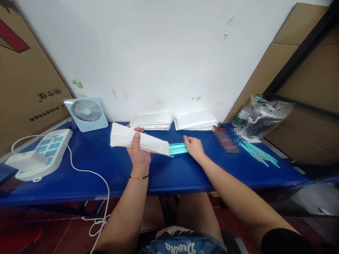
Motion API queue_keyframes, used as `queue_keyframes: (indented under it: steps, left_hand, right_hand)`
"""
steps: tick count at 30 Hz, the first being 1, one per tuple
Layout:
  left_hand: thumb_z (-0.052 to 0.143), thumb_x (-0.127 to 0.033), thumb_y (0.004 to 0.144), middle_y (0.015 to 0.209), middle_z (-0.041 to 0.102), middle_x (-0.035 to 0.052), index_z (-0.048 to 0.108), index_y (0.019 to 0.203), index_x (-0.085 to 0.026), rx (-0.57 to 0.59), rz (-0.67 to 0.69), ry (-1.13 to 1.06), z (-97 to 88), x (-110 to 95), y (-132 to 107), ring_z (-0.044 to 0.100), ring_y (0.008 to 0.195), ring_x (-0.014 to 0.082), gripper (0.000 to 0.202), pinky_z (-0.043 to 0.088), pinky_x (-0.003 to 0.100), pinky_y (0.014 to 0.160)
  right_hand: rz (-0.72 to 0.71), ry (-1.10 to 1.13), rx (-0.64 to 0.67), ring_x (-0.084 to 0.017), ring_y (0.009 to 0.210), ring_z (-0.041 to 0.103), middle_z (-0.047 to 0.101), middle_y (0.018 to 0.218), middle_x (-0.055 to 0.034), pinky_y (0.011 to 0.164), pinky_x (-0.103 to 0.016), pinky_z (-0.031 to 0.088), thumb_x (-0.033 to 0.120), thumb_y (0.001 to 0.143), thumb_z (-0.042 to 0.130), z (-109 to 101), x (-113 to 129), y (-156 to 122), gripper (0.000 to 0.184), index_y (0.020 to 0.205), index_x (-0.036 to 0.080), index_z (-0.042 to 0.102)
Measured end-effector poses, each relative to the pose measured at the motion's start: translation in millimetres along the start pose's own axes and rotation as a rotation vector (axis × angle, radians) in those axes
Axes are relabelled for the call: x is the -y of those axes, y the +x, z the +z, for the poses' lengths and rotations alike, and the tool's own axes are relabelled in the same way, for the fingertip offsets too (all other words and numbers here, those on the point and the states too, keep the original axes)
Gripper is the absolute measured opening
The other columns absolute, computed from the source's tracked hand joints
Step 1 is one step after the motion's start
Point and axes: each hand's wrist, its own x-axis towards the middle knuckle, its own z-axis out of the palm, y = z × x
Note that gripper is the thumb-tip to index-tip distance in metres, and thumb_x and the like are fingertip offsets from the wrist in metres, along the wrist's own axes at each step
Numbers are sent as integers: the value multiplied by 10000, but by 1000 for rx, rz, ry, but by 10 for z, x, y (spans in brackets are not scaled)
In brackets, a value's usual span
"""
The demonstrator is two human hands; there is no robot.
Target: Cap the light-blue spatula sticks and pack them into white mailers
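Note:
My left hand (138,150) is closed round a long white sleeve (153,141), thumb on top, holding it above the blue table. A bundle of turquoise strips (178,148) sticks out of the sleeve's right end. At the bundle's outer end, my right hand (194,148) pinches the strips between thumb and fingers. How far the strips reach inside the sleeve is hidden. Behind my hands, two flat stacks of white sleeves, a left stack (152,120) and a right stack (196,120), lie against the wall. More loose turquoise strips (259,152) are spread at the right.
On the left stand a light-blue fan (87,113) and a white power strip (46,153), whose cable (88,171) hangs over the table (169,180) edge. At the right are a bottle (241,117), a clear plastic bag (268,116) and a blurred item (226,140). Cardboard flanks both sides.

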Motion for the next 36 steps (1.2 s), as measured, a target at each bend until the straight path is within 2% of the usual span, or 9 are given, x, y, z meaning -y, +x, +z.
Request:
queue_keyframes:
  steps: [4,8,16,22,26,28,30,34,36]
  left_hand:
    - [656,-391,727,1079,597,19,464,1226,-289,20,74,49,-167,-181,125,590,1021,177,544,477,325,888]
    - [662,-435,719,1085,596,27,468,1242,-292,152,197,125,-94,-405,236,587,1025,192,575,476,334,902]
    - [687,-428,724,1086,581,52,412,1272,-263,639,247,378,579,-426,255,578,1031,208,634,464,364,914]
    - [667,-353,751,1072,556,39,414,1244,-261,804,396,525,1090,-648,188,536,1094,246,561,455,403,909]
    - [633,-358,769,1082,553,37,379,1267,-251,846,521,711,1241,-794,203,538,1081,242,569,457,385,892]
    - [647,-387,743,1127,550,52,346,1297,-237,855,564,875,1189,-772,293,532,1084,249,648,446,387,905]
    - [677,-428,693,1165,547,79,333,1321,-212,878,545,1130,1026,-662,439,518,1103,275,748,424,405,928]
    - [691,-522,601,1131,594,116,411,1293,-205,985,251,1763,424,-259,774,539,1075,334,812,421,456,898]
    - [702,-543,549,1168,587,148,428,1297,-193,1062,82,1945,89,-61,901,525,1100,363,870,410,483,897]
  right_hand:
    - [6,-246,46,-190,671,577,654,715,-73,584,-268,303,503,916,278,-32,-4,-27,520,691,193,630]
    - [38,-340,76,-205,761,607,672,861,-79,618,-275,328,483,939,233,-24,65,-62,522,817,198,653]
    - [21,-390,93,-197,830,605,624,977,-67,642,-271,364,475,956,192,-15,128,-124,528,924,215,651]
    - [15,-376,101,-197,828,601,614,967,-58,643,-273,370,477,957,180,-17,114,-112,533,914,221,645]
    - [20,-371,105,-197,829,598,611,966,-66,648,-275,373,477,959,169,-18,108,-111,543,922,218,644]
    - [14,-368,98,-196,820,599,613,961,-66,638,-273,368,476,959,171,-18,103,-115,540,915,214,642]
    - [-3,-367,85,-193,819,596,616,954,-64,626,-270,361,470,959,181,-18,99,-121,527,905,211,636]
    - [-51,-362,58,-185,854,582,617,952,-61,616,-262,345,440,961,222,-26,88,-131,470,889,206,622]
    - [-74,-337,58,-175,856,576,614,939,-50,606,-257,332,451,956,245,-28,73,-131,448,868,212,613]
